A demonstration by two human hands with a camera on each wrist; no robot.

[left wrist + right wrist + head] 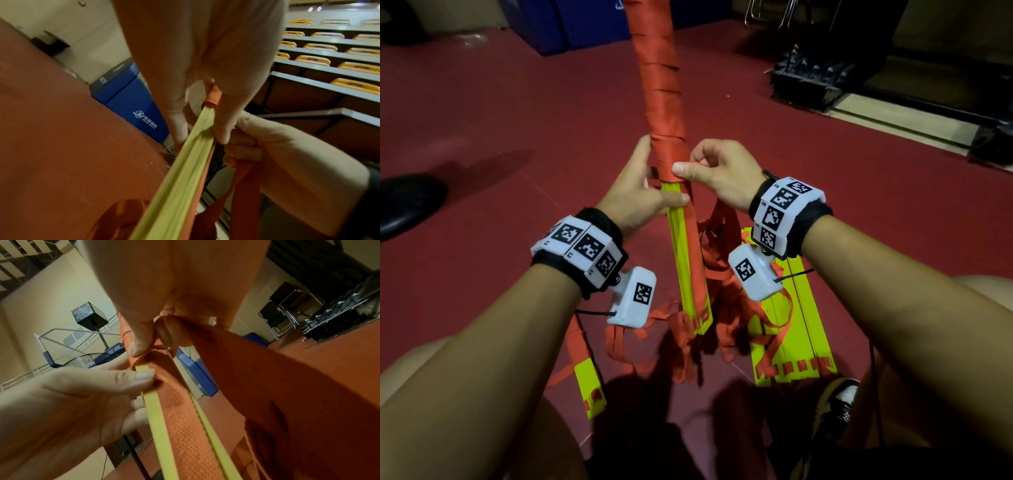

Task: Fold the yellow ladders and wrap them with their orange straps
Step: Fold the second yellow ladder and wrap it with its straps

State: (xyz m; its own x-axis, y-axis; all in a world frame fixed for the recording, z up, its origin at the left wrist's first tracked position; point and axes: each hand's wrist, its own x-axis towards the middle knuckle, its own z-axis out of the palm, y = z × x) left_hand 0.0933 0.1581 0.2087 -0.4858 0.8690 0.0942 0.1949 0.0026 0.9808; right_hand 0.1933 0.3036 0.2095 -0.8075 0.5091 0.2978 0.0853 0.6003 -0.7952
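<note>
Standing upright above the red floor [517, 113]: folded ladder bundle [686, 260], upper part wound in orange strap [661, 85]. Gripping its yellow slats: left hand [635, 197]. Pinching the strap at the wrap's lower edge: right hand [722, 171].

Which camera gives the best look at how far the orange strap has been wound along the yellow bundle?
The head view: it shows the orange strap spiralled down the yellow bundle to where both hands meet, bare yellow below. Both wrist views show only the wrap's lowest edge close up.
</note>
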